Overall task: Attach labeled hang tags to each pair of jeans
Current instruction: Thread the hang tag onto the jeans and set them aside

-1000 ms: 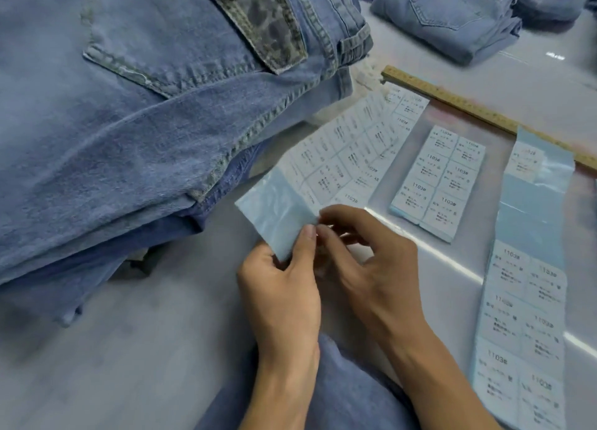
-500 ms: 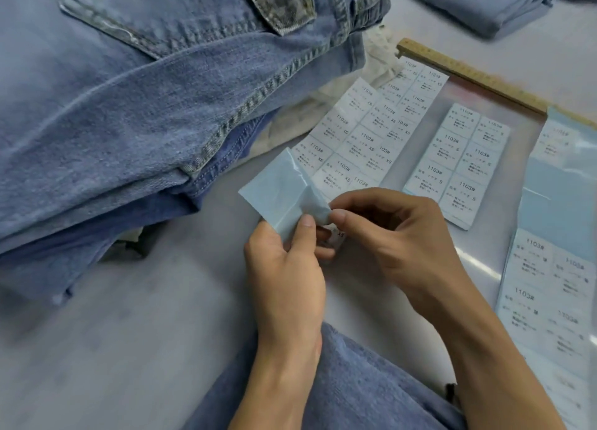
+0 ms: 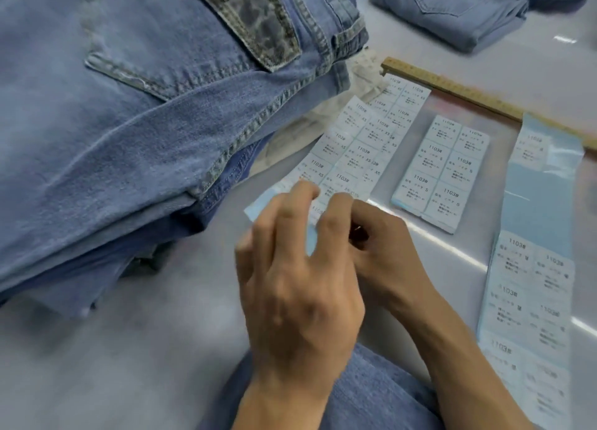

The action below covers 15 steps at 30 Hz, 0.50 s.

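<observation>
Since half a second ago the left hand (image 3: 297, 287) has let the folded blue backing drop flat and spread its fingers (image 3: 303, 192) above the strip. They are now apart and blurred, and whether they still touch the paper cannot be told. The right hand (image 3: 381, 251) sits at three o'clock of the left, its fingers curled inward over the near end of the XS label strip (image 3: 352, 145); a pinch on one label looks likely, but the left hand hides the contact.

Moving outward: the XS label strip lies on the tabletop (image 3: 129, 348) and runs from the hands toward one o'clock. The S label block (image 3: 442, 171) lies at two o'clock of the hands, well apart from them. A third label strip (image 3: 529, 294) lies at three o'clock, with part of its blue backing already bare. A wooden ruler (image 3: 458, 95) crosses the far edge. The stacked jeans (image 3: 135, 122) fill ten o'clock, with the folded jeans (image 3: 452, 12) at one o'clock. No hang tag is identifiable (only a small white item at the leopard-print pocket flap (image 3: 258, 19)).

Risks, as judged:
- A label may tear or curl onto itself if peeled while the backing is not held down.
- A label may stick to a fingertip or to the neighbouring label.
- The size strips lie near one another, so a wrong size could be picked.
</observation>
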Tool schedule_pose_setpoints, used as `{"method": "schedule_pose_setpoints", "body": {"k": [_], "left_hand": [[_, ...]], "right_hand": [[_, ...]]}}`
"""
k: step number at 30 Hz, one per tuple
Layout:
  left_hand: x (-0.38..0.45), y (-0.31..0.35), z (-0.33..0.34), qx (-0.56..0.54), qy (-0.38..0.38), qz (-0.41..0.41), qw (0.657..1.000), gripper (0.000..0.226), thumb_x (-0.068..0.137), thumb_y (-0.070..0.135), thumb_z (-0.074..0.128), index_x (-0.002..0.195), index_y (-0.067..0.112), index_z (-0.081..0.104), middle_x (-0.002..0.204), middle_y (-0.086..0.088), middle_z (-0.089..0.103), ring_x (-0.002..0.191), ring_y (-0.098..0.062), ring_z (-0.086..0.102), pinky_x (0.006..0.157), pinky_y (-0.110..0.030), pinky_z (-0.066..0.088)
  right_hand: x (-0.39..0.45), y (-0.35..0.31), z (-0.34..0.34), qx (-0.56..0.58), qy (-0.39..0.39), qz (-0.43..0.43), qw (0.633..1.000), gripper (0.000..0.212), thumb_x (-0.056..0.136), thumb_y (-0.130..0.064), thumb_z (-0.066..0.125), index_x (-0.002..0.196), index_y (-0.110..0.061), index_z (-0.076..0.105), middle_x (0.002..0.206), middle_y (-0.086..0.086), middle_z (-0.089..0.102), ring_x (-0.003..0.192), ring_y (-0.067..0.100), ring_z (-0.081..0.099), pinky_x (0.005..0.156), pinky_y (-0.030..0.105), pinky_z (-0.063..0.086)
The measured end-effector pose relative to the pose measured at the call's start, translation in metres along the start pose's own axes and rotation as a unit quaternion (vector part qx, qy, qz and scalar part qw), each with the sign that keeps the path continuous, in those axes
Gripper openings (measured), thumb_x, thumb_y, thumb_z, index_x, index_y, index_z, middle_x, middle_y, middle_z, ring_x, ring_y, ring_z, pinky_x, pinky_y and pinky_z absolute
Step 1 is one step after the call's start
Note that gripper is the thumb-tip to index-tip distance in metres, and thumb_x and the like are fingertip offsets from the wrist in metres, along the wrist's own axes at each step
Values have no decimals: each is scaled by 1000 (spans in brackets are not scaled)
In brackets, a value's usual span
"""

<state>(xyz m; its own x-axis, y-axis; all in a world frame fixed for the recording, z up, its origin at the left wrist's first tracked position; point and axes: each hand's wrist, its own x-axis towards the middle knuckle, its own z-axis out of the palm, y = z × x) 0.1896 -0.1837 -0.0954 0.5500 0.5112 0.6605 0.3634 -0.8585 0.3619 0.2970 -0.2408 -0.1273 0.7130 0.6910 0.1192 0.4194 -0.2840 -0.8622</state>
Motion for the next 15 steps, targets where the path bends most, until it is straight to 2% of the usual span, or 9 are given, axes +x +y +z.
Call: {"method": "schedule_pose_setpoints", "body": {"k": [2,4,6,8,9,11,13,14,15], "left_hand": [[-5,-12,5,39,-118,18,992,32,91,5,66,123,9,69,122,-11,68,115,-31,63,94,-44,45],[-10,-26,7,36,-190,-40,980,36,88,4,71,124,5,68,114,-11,71,106,-32,68,86,-44,53],[-14,-34,6,7,-202,-118,972,41,86,5,72,127,7,66,112,-10,72,102,-31,70,73,-41,58],[-19,-34,8,-2,-195,-138,971,43,85,3,72,127,9,65,114,-10,72,102,-31,69,69,-40,58],[-20,-34,10,-1,-194,-131,972,41,84,1,72,124,9,66,114,-9,72,102,-30,69,70,-40,58],[-20,-36,13,6,-209,-105,972,35,81,-2,71,115,8,70,113,-6,71,103,-28,68,73,-39,58],[-17,-36,11,27,-245,-85,965,37,79,-5,69,114,8,72,115,-6,71,105,-28,67,72,-39,58],[-14,-33,8,36,-266,-80,960,40,81,-4,67,118,9,71,118,-5,69,109,-27,66,73,-40,58],[-9,-28,5,43,-281,-82,955,43,84,-2,63,125,13,68,124,-4,65,115,-26,62,77,-40,57]], "right_hand": [[-1,0,1,-48,-17,-16,999,28,83,-14,69,77,-40,62,73,-17,62,70,4,57,62,14,40],[0,5,3,-73,-2,-19,997,14,85,-14,67,84,-28,68,78,-12,65,74,7,59,66,23,46],[0,6,7,-103,23,-23,994,7,85,-17,62,85,-22,66,79,-9,64,73,8,57,67,29,48],[-1,6,12,-122,47,-16,991,5,88,-17,60,85,-21,63,79,-8,62,71,8,55,66,30,47],[-1,6,13,-104,70,0,992,7,89,-16,61,85,-21,62,79,-8,62,69,8,56,64,26,47],[3,5,8,22,155,58,986,12,93,-13,61,85,-22,61,76,-8,64,62,7,63,59,18,47],[6,-3,-5,179,271,106,940,12,98,-13,60,89,-21,60,80,-8,66,61,14,70,57,22,53],[5,-7,-13,218,315,107,917,10,99,-13,59,92,-19,61,84,-8,67,64,17,72,58,25,56],[1,-13,-19,222,336,91,911,7,100,-12,59,96,-17,61,86,-7,67,68,19,73,60,27,58]]}}
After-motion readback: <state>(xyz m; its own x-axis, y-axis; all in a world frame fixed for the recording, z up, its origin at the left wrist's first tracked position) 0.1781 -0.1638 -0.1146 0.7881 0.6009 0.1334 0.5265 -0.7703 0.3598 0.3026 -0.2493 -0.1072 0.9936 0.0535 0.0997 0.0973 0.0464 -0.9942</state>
